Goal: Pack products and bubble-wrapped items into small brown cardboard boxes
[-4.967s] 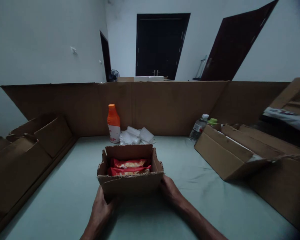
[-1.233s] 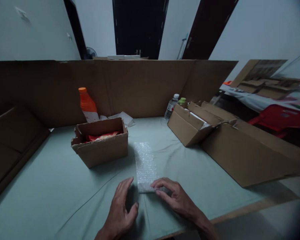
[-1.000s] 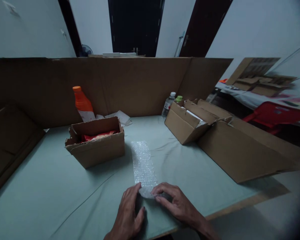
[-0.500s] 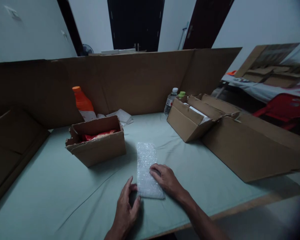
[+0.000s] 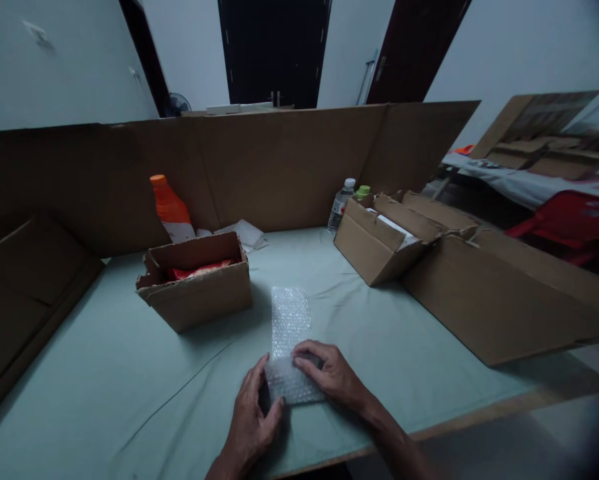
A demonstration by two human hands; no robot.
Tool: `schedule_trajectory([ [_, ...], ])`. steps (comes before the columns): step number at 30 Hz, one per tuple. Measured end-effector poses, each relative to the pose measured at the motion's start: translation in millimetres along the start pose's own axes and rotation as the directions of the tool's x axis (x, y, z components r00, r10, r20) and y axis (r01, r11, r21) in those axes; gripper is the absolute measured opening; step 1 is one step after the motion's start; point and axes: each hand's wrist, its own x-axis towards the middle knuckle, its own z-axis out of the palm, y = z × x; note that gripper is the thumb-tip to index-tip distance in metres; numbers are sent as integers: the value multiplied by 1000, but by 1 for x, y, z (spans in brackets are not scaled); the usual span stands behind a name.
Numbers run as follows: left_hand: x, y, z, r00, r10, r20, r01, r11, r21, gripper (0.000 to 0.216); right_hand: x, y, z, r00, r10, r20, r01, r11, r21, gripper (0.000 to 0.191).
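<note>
The work in hand looks like folding the strip of bubble wrap (image 5: 290, 319), which lies lengthwise on the green-covered worktop (image 5: 104, 373), just right of the small open carton (image 5: 199, 303) and near the front edge. The strip's near end appears doubled over on itself, and both hands are on that thicker part. The right hand (image 5: 332, 377) lies on top of the fold, its fingers (image 5: 304, 350) loosely spread and only slightly bent, pressing the layers down rather than gripping them. The left hand (image 5: 252, 417) brackets the fold's left edge, with its fingers (image 5: 262, 373) narrowly curled along the side and the thumb at the near corner. I cannot tell whether any wrap is pinched between them. By my judgement, another turn of the strip would call for keeping the edges square while the springy layers are held flat, since the far half is still lying loose. The carton holds red packets (image 5: 199, 271). Behind it stand an orange bottle (image 5: 169, 210) and some white packets (image 5: 242, 233) against a cardboard wall (image 5: 279, 167). To the right sit a water bottle (image 5: 340, 203) and more cardboard boxes (image 5: 379, 243).
</note>
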Motion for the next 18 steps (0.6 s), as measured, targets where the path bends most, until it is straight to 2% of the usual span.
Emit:
schedule_trajectory([
  [3,3,5,-5,990,121,75,-123,992,19,38,-2,-14,-2,976,-9,216,-17,993,115,14],
  [5,5,8,-7,979,177,105,-181,983,30,25,2,-14,-4,971,13,239,-51,987,152,19],
  [8,7,9,-7,968,226,112,-231,972,35,20,16,-3,-9,991,95,89,-111,973,201,32],
  [11,6,8,-6,956,272,108,-276,961,19,23,31,9,-16,991,126,-47,-112,966,234,37],
  [13,7,8,-6,953,286,104,-288,957,11,26,38,15,-18,989,119,-86,-100,975,198,33],
  [16,8,10,-6,950,292,112,-295,955,13,25,42,23,-17,990,118,-82,-109,987,115,25],
  [18,9,11,-7,945,300,128,-305,952,15,23,43,28,-16,990,88,-109,-87,996,12,21],
])
